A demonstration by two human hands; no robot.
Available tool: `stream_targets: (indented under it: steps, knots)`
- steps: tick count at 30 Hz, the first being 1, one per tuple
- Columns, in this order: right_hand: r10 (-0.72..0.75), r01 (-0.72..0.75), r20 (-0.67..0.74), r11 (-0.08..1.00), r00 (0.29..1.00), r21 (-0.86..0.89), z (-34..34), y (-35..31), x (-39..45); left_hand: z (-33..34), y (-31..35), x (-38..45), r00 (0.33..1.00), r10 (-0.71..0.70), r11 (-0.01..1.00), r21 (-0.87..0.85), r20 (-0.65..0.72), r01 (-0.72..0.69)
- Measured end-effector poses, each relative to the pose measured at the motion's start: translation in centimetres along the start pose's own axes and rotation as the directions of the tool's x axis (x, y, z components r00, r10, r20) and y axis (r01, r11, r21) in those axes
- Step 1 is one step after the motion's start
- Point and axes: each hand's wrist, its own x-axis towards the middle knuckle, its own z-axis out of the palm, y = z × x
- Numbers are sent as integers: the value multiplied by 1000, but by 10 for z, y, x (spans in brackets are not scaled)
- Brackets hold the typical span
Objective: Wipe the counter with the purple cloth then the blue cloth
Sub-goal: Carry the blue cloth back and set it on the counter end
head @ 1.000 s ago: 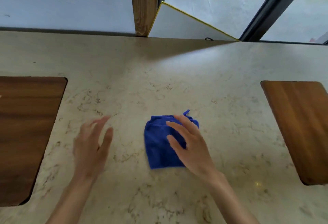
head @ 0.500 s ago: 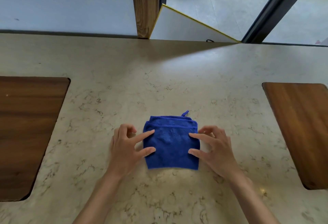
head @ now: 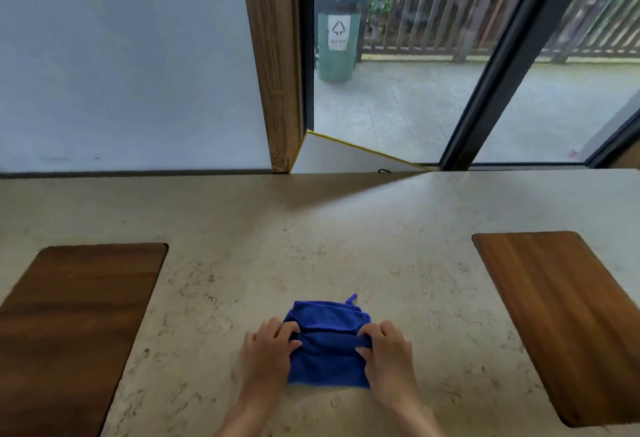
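Since the previous frame both hands, left hand (head: 268, 350) and right hand (head: 389, 353), have pinched the blue cloth (head: 327, 360), raising a crosswise fold; its loop points to 12 o'clock.

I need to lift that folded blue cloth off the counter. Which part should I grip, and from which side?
Probably best at its two side edges, coming in from the left and right at once. The folded blue microfibre cloth lies flat on the beige marble counter with layers stacked, so pinching both sides should keep the fold together. The left hand and right hand already pinch those edges midway along.

soft window daylight, fisheye edges
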Motion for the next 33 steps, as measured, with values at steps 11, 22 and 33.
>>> stream_targets:
  steps: [11,22,33]
  knots:
    - [-141,144,-30,982,990,125,-127,-54,-23,-120,33,3,994,48,994,103,-100,-38]
    - [-363,455,-416,879,834,143,-341,-158,-94,-366,102,-33,829,232,964,234,-509,-126]
    - [-536,681,-442,669,719,297,-444,-231,-135,-496,138,-72,801,-16,824,-462,-598,-328]
